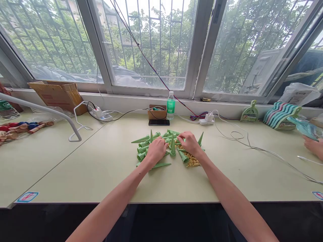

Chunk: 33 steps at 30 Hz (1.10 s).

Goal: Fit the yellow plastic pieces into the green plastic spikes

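Several green plastic cone spikes [172, 148] lie and stand in a loose pile on the table, some with hollow round ends facing me. My left hand [156, 149] is closed over the left part of the pile; what its fingers hold is hidden. An upright green spike tip [151, 135] shows just behind it. My right hand [189, 143] has its fingers bent in a pinch above the pile's right side, and I cannot make out what is in them. Beneath its wrist lie small yellow pieces [193, 162], beside a green spike with a hollow end [183, 157].
Behind the pile are a black phone [158, 122], a small cardboard box [154, 114] and a bottle [171, 106]. White cables [248, 141] and a power strip [206, 121] lie to the right. Another person's hand [313, 146] is at the far right, near green dustpans [280, 116].
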Each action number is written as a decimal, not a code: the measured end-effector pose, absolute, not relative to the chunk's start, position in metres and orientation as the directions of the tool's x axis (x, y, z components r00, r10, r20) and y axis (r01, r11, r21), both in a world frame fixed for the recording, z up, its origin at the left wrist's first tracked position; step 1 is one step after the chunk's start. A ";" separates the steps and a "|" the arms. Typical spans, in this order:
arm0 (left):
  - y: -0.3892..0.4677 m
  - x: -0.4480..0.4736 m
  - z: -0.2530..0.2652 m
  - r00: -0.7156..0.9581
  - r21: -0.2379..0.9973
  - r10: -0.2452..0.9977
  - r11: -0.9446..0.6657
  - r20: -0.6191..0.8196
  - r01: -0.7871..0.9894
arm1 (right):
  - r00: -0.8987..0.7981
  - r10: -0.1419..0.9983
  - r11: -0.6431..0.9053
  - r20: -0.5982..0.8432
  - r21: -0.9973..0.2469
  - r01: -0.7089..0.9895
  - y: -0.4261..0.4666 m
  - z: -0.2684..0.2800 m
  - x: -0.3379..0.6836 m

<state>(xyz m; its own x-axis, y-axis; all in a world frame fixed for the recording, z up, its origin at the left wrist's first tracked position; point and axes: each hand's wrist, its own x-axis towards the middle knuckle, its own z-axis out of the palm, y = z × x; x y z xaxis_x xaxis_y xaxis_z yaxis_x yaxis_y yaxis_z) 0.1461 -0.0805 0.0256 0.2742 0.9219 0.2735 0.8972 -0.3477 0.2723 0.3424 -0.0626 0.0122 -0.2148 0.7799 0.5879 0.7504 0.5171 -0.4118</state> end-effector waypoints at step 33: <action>-0.086 0.145 0.053 0.236 0.979 0.950 -0.202 0.204 -0.033 | -0.268 0.624 0.726 0.734 -0.417 0.547 -0.094 0.032 0.316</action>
